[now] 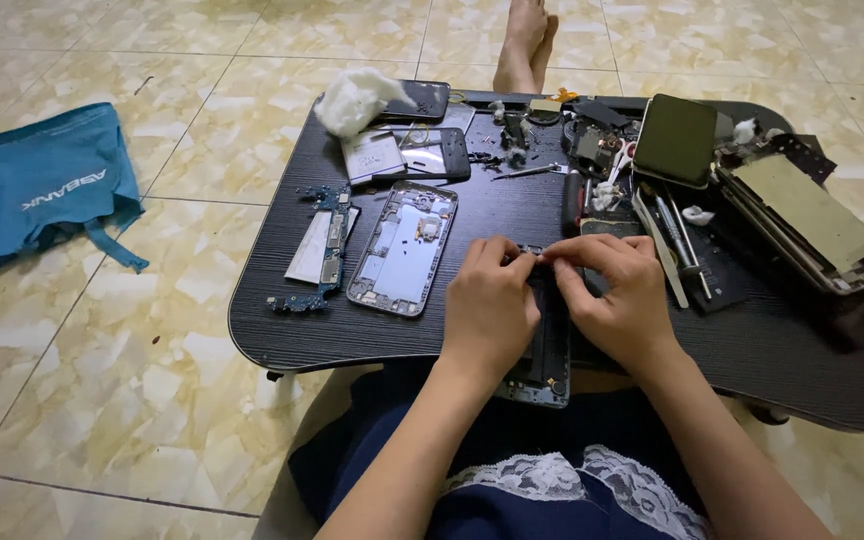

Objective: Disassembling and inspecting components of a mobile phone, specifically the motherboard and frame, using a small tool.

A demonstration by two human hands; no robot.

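Observation:
Both my hands rest on a dismantled phone body [548, 352] lying at the near edge of a low black table [372, 335]. My left hand [487, 305] grips its left side, fingers curled at the top end. My right hand [614, 300] holds the right side, its fingertips pinching at the phone's top edge beside the left fingers. The hands cover most of the phone. Only its lower end shows, hanging over the table edge.
A phone mid-frame [404, 248], a circuit board strip [324, 247], a screen frame [422, 153] and white wadding [352, 100] lie left. An olive-backed phone [674, 138], tools [674, 240] and an opened device [812, 220] crowd the right. A blue cloth [52, 185] lies on the tiled floor.

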